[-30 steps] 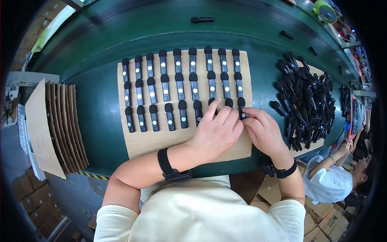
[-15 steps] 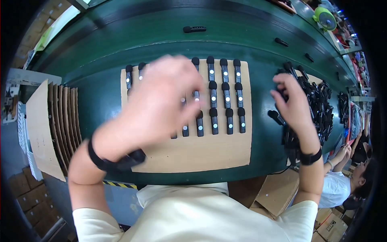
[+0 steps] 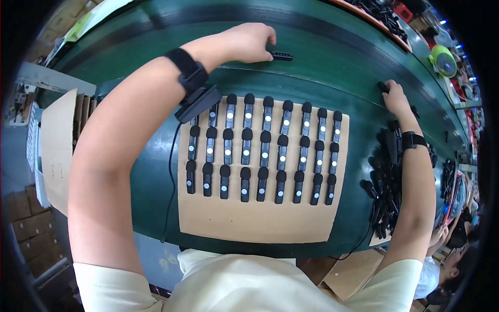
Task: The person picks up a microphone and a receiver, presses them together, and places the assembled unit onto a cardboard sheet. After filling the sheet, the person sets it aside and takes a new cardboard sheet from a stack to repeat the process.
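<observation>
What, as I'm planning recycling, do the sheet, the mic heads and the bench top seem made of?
Sheet: probably cardboard, matt; it is tan and papery-looking, without shine.
Mic heads: perhaps foam, dull black; they are rounded and show hardly any highlight.
Bench top: smooth, dark green, with a soft sheen in pale reflections; coated board, rubber or painted metal, I can't tell.

There are twenty-seven black microphones (image 3: 265, 151) on one cardboard sheet (image 3: 254, 226), three rows of nine; also two black wristbands (image 3: 414, 140), one green fan (image 3: 443, 61).
</observation>
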`<state>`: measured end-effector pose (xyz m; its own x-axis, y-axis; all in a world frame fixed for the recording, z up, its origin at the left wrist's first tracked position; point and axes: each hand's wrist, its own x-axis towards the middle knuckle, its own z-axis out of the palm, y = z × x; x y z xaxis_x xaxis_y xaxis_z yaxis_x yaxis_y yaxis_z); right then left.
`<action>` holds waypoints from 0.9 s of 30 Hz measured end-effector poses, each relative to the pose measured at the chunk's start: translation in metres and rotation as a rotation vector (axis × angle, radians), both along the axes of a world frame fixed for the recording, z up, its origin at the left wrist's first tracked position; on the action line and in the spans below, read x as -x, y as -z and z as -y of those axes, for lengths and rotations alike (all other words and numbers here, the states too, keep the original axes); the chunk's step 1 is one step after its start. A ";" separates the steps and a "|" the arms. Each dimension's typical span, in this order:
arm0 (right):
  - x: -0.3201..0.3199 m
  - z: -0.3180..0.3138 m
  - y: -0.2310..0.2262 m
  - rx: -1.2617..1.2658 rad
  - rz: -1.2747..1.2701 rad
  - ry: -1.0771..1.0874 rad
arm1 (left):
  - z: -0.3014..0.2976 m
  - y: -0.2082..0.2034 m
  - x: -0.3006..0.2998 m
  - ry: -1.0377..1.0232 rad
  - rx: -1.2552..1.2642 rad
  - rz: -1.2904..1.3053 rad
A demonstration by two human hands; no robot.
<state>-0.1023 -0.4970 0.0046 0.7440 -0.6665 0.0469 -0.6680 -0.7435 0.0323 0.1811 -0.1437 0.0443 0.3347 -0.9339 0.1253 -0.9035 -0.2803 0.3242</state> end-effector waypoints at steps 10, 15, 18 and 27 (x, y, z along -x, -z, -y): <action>-0.003 -0.109 -0.051 -0.681 0.568 -0.297 | 0.003 0.011 -0.011 -0.063 -0.127 0.002; 0.054 -0.239 -0.086 -0.879 0.734 -0.290 | -0.045 -0.010 0.030 0.065 0.295 -0.172; 0.092 -0.286 -0.079 -1.046 0.816 -0.276 | -0.099 -0.039 0.093 0.051 0.362 -0.560; 0.103 -0.365 -0.046 -1.378 0.912 -0.184 | -0.213 -0.015 0.192 -0.121 0.439 -0.950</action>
